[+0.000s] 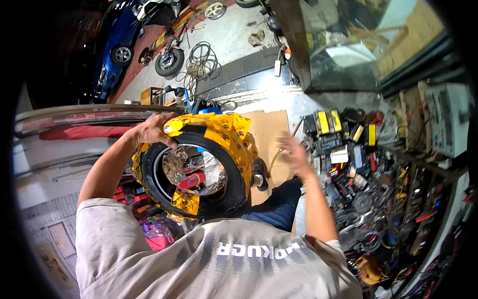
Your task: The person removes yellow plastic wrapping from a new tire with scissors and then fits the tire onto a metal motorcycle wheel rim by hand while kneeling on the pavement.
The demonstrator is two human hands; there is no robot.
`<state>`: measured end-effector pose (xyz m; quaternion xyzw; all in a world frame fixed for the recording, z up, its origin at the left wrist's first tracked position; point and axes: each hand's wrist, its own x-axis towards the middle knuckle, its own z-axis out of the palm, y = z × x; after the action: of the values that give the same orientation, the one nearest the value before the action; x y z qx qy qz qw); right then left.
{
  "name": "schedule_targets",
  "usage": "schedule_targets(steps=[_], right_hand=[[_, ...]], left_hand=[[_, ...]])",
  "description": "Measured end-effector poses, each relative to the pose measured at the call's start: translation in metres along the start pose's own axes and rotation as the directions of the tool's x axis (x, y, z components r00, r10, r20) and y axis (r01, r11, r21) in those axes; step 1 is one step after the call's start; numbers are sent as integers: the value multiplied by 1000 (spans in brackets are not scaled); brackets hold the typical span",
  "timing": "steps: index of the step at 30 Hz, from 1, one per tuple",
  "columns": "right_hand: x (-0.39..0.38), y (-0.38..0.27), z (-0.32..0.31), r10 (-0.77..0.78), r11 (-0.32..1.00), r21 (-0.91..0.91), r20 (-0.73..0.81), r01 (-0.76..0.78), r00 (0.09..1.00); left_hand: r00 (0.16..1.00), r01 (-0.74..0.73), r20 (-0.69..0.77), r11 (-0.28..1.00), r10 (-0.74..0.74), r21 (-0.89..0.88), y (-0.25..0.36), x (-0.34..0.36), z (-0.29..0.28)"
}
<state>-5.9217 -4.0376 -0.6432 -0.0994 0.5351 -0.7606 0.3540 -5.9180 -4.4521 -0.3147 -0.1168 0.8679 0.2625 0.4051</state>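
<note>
My left hand is closed over the far left edge of a black tyre, its fingers hooked over the rim of the centre hole. The tyre is tilted in front of my body. Yellow printed wrapping covers much of its outer side, while the near sidewall shows bare. A loose yellow flap hangs across the lower part of the hole. To the right, apart from the tyre, my right hand is smeared by motion, so its fingers are unclear. A thin curved strip shows beside it.
Flat cardboard lies on the floor ahead. Batteries, tools and loose parts crowd the right side. Through the tyre's hole a red can is visible. Farther off are a coiled hose, a small wheel and a blue car.
</note>
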Motion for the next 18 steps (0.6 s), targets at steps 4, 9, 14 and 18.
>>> schedule_targets(steps=[4, 9, 14, 18], right_hand=[[80, -134, 149, -122, 838, -469, 338, 279, 933], [172, -148, 195, 7, 783, -607, 227, 135, 974], [263, -196, 218, -93, 755, -654, -23, 55, 995], [344, -257, 272, -210, 669, -741, -121, 53, 970]], left_hand=[[992, -111, 40, 976, 121, -186, -16, 7, -19], [680, -274, -594, 901, 429, 336, -65, 20, -40], [523, -584, -825, 614, -214, -530, -119, 64, 21], [763, -642, -640, -209, -88, -737, -83, 149, -76]])
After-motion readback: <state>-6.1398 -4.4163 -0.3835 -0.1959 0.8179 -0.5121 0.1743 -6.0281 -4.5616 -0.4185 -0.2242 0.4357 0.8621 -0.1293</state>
